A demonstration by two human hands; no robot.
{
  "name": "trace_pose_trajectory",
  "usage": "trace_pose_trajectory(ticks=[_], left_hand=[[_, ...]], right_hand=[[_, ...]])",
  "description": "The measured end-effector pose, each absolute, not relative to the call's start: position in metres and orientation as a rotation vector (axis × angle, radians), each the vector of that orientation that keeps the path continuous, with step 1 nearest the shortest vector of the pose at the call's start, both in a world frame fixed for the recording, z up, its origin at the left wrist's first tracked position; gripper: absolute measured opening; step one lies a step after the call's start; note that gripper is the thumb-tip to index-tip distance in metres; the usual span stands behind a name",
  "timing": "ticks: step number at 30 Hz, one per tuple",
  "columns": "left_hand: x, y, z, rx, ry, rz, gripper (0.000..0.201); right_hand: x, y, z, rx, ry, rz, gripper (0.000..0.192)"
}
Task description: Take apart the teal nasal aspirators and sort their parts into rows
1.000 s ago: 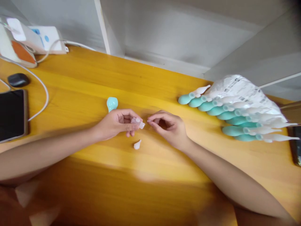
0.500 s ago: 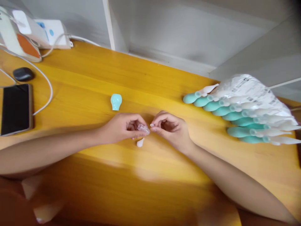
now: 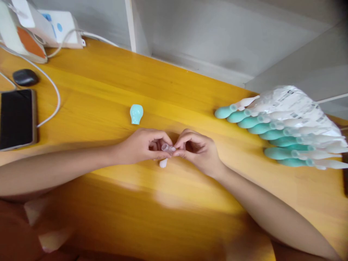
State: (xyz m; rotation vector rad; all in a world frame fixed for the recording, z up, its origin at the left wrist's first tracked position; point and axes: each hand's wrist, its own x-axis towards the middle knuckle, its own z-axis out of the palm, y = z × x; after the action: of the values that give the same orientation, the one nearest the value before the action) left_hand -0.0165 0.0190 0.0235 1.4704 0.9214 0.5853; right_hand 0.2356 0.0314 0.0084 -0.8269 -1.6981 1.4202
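Note:
My left hand pinches a short clear plastic tube, its wide open end facing left. From the other side my right hand is closed, thumb and fingertip pressed on a small whitish piece at the tube's right end. Fingers partly hide that piece, so I cannot tell how deep it sits. A pale, translucent soft tip lies on the table just below the tube. Beyond my left hand stands a glossy teal rubber bulb.
Several assembled teal bulb aspirators with pale nozzles lie in a slanted row at right, against a clear plastic bag. On the left are a phone, a black mouse, a white cable and a power strip.
The small whitish piece in my right fingers has come from just beside the tube to its right end. My hands have drawn together, and the view has shifted slightly.

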Motion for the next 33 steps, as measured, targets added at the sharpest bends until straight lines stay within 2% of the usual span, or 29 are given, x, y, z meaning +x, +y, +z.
trace_pose_trajectory(ticks=[20, 33], left_hand=[[-0.0166, 0.0188, 0.0268, 1.465, 0.906, 0.580, 0.019], [-0.0153, 0.0188, 0.0249, 1.397, 0.902, 0.585, 0.029]], right_hand=[[0.2357, 0.0297, 0.0051, -0.815, -1.675, 1.391, 0.023], [0.2431, 0.0317, 0.0064, -0.696, -1.842, 1.247, 0.004]])
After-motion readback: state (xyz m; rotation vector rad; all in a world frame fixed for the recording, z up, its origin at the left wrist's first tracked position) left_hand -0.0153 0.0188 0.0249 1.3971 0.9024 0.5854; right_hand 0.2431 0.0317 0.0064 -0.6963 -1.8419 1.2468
